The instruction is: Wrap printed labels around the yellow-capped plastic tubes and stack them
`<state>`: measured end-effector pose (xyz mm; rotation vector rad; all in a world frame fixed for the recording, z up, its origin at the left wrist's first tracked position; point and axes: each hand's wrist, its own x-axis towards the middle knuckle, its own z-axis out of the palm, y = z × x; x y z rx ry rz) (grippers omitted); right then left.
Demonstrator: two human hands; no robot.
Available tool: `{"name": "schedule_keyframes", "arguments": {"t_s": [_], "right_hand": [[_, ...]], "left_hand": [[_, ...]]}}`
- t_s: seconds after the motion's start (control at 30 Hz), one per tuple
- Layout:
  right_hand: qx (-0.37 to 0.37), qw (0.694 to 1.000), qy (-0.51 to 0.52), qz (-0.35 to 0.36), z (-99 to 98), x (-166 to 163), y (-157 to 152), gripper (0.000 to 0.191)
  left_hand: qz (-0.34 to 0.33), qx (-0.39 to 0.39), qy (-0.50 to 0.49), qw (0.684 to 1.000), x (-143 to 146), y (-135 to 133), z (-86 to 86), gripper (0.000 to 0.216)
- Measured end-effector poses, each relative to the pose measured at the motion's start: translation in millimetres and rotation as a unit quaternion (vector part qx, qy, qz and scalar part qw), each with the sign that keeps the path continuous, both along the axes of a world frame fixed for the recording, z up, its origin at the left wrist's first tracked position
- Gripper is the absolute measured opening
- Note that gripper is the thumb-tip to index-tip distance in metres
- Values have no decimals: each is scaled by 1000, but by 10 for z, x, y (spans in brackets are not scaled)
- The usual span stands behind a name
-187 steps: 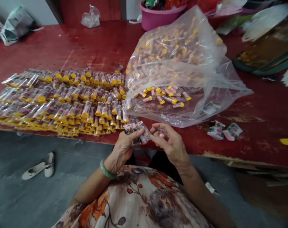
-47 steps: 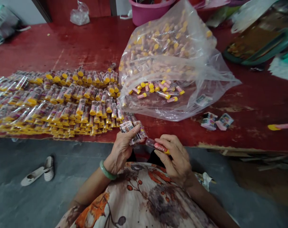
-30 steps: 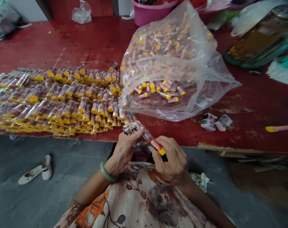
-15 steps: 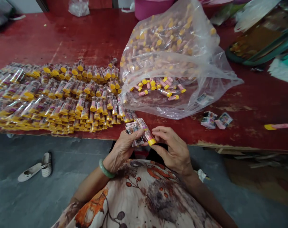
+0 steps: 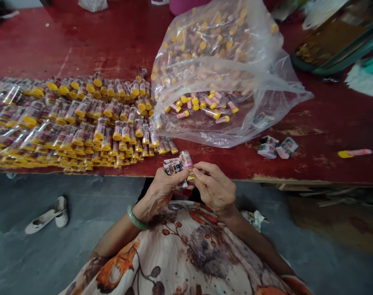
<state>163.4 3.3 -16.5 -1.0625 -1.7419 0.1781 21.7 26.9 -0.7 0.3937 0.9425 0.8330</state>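
My left hand [image 5: 163,189], with a green bangle on the wrist, pinches a small stack of printed labels [image 5: 171,167] at the table's front edge. My right hand [image 5: 215,187] is closed on a small clear tube with a yellow cap [image 5: 186,162], held upright against the labels. A label is round the tube. Just beyond my hands lie rows of several labelled yellow-capped tubes [image 5: 82,123]. A big clear plastic bag [image 5: 223,69] holds several unlabelled tubes.
The red table [image 5: 112,37] runs across the view. Small label packs [image 5: 275,146] lie right of the bag, and a loose tube [image 5: 354,153] lies farther right. A white shoe [image 5: 48,213] is on the grey floor. Baskets and bags sit at the far right.
My right hand brought the tube from low on the right up to the labels in my left hand. The tube now stands upright with a label round it.
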Motion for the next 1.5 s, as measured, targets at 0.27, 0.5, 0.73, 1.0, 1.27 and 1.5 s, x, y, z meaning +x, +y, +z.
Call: {"name": "schedule_keyframes", "arguments": {"t_s": [0.27, 0.5, 0.73, 1.0, 1.27, 1.5], "right_hand": [[-66, 997, 23, 23, -17, 39, -34, 32], [-106, 993, 45, 20, -104, -36, -32, 29], [-188, 976, 103, -43, -244, -166, 61, 20], [-274, 921, 263, -88, -433, -336, 476, 22], [-158, 986, -24, -46, -354, -397, 883, 18], [-132, 953, -268, -52, -188, 85, 1782, 28]], "left_hand": [[12, 4, 5, 1000, -29, -2, -56, 28], [23, 38, 20, 999, -96, -12, -178, 23], [24, 60, 45, 997, -51, 71, -242, 30], [56, 20, 38, 997, -145, 95, -163, 40], [90, -79, -26, 993, -363, 3, -10, 18], [80, -66, -26, 994, -319, -10, -27, 18]]}}
